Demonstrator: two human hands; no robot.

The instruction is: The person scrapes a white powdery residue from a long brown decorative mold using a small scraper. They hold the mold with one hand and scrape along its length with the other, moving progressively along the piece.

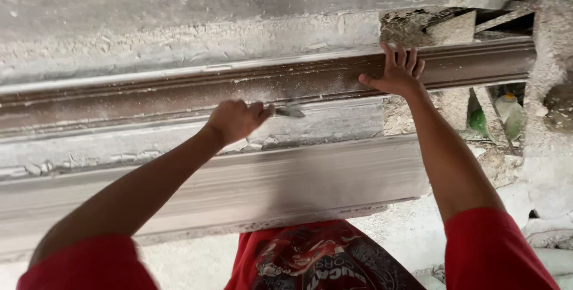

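The long moulded form (179,96), brown and dusted with white powder, runs across the view from 9 o'clock to 2 o'clock. It lies flat on a white-crusted bench (149,39), so its ridged profile faces up and is open to the hands. A second, pale moulded length (268,185) lies parallel on the near side, at 6 o'clock from the brown one, with a strip of broken plaster chips (54,166) between them toward 9 o'clock.

The right hand (397,70), at 2 o'clock, is open, fingers spread and palm pressed flat on the form's upper ridge. This posture appears to brace the form against sliding.

The left hand (236,120), near the centre, is closed around the handle of a small scraper (289,111). The grey blade projects toward 3 o'clock and sits at the form's lower edge, laid low along the groove, which suits working lengthwise. The blade is slightly blurred, so contact with the surface cannot be confirmed.

At 3 o'clock, below the bench end, a green bottle (477,120) and a pale bottle (508,111) stand among rubble, clear of the work area.
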